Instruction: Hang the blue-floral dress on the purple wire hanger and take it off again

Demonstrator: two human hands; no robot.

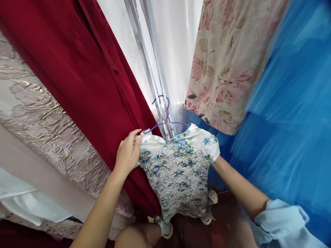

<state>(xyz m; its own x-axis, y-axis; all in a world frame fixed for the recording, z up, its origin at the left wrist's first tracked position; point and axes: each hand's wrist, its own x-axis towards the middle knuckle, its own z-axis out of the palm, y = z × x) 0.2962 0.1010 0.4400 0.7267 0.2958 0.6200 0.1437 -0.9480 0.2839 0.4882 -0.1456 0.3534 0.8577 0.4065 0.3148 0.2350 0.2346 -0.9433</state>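
Observation:
A short-sleeved blouse (178, 172), white with blue and yellow-green flowers and a grey pattern, hangs in front of me on a thin purple hanger (168, 119). My left hand (128, 151) is closed on the blouse's left shoulder and sleeve, thumb in front, near the hanger's end. My right forearm (236, 179) reaches to the right sleeve, and my right hand is hidden behind or inside it. The hanger's hook stands free in front of grey metal poles (152, 62).
Dark red cloth (85, 89) and embossed pinkish fabric (49, 113) hang at left. To the right hang a beige floral garment (222, 75) and blue tulle (289, 120). White cloth (178, 44) hangs behind the poles. Below, light shoes (168, 231) stand on the brown floor (188, 232).

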